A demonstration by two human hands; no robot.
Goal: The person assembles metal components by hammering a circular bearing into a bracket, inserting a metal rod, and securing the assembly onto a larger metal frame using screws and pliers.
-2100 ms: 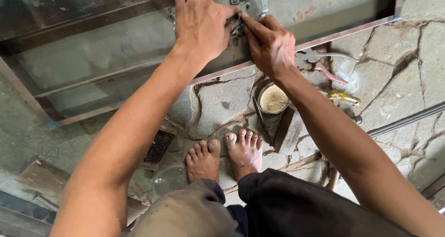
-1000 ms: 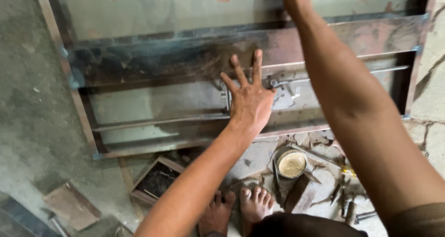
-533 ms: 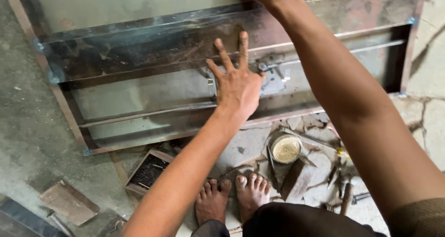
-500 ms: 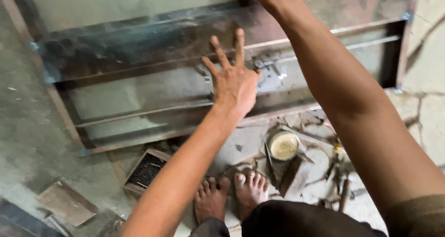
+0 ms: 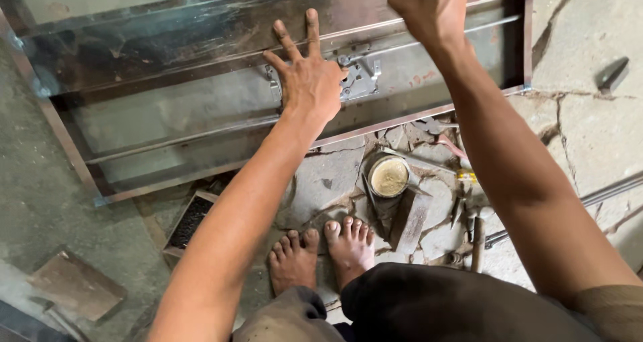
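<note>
1. Squatting on the cracked stone floor (image 5: pixel 576 41), the person is keeping both bare feet (image 5: pixel 321 255) close together, near the bottom of the view.
2. Just beyond the toes, a small round tin (image 5: pixel 389 176) with pale paste inside is standing on the floor, and a few hand tools (image 5: pixel 469 215) are lying to the right of it.
3. A small wooden tray (image 5: pixel 189 221) with dark content is lying to the left of the feet, near the lower edge of the frame.
4. The left hand (image 5: pixel 308 81) is pressing flat on the metal frame (image 5: pixel 201 41), with the fingers spread apart, just beside the grey latch (image 5: pixel 358 74).
5. The right hand (image 5: pixel 432 7) is closing as a fist at the upper bar of the frame; something dark is showing in it, but I cannot tell what it is.
</note>
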